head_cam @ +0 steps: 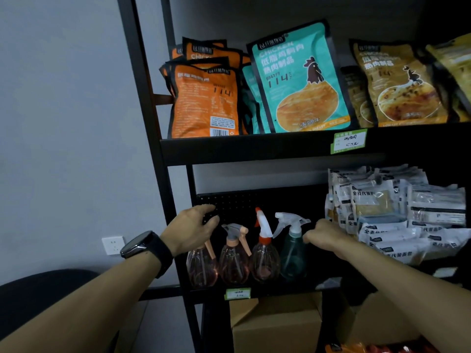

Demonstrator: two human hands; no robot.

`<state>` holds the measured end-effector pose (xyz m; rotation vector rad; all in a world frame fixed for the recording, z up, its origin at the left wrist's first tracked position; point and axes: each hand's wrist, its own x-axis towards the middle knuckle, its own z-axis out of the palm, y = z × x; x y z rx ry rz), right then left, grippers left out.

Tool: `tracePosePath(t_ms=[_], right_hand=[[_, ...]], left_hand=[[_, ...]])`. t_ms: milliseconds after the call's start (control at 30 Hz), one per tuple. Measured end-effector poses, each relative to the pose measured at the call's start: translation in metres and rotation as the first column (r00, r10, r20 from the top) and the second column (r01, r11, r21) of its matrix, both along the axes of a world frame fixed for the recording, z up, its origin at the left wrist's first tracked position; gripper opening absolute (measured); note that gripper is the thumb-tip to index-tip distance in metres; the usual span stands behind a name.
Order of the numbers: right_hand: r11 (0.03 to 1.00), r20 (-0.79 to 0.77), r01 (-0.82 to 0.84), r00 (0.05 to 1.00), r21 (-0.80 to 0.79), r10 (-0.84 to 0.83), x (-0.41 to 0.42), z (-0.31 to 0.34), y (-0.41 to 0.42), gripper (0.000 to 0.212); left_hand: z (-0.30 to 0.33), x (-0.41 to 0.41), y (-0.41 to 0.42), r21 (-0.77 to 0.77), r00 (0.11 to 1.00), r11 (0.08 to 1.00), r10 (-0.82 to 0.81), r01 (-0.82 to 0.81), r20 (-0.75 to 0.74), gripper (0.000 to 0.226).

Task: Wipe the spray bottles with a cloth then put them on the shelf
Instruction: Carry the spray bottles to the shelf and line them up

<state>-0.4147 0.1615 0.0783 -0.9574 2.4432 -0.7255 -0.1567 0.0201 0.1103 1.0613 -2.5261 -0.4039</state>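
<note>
Four thin plastic spray bottles stand on the lower shelf, likely light, tippy; grip the necks. Left hand curls over one top; right hand touches the green bottle, fingers loosely curled.

A plain pale grey wall fills the left side, with a white power socket low on it. Against it stands a black metal shelving frame whose back panel is perforated. Brown cardboard boxes sit beneath the lower shelf. A dark rounded chair back shows at lower left. The light is dim and the right side falls into shadow
</note>
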Motion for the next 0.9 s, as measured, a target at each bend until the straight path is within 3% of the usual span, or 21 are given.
tracePosePath(t_ms=[67,167,300,400,567,733,900], right_hand=[[0.999,-0.066,0.036,0.997,-0.010,-0.037,0.002,0.008,-0.001,0.015],[0.999,-0.259,0.039,0.965,0.011,-0.035,0.016,0.026,-0.002,0.027],[0.993,-0.429,-0.049,0.903,-0.107,-0.002,0.044,0.047,-0.014,0.023],[0.959,-0.404,-0.214,0.906,-0.184,0.124,0.068,0.052,-0.033,0.027],[0.909,-0.338,-0.387,0.885,-0.153,0.320,0.097,0.040,-0.068,0.029],[0.896,-0.350,-0.435,0.855,-0.085,0.382,0.109,0.023,-0.089,0.028],[0.908,-0.373,-0.417,0.849,-0.037,0.374,0.106,0.010,-0.104,0.021]], left_hand=[[0.001,0.006,0.002,0.012,1.000,1.000,0.009,-0.008,-0.007,0.050],[0.001,0.014,0.004,0.017,1.000,1.000,0.017,-0.017,-0.003,0.048],[-0.004,0.019,0.005,0.031,1.000,0.999,0.022,-0.022,0.010,0.048],[-0.011,0.019,0.006,0.033,0.999,0.999,0.028,-0.029,0.020,0.047],[-0.025,0.015,0.001,0.011,0.999,0.999,0.046,-0.046,0.026,0.046],[-0.038,0.014,-0.010,-0.028,0.999,0.999,0.037,-0.036,0.029,0.025],[-0.046,0.013,-0.014,-0.084,0.999,0.996,0.032,-0.030,0.020,0.030]])
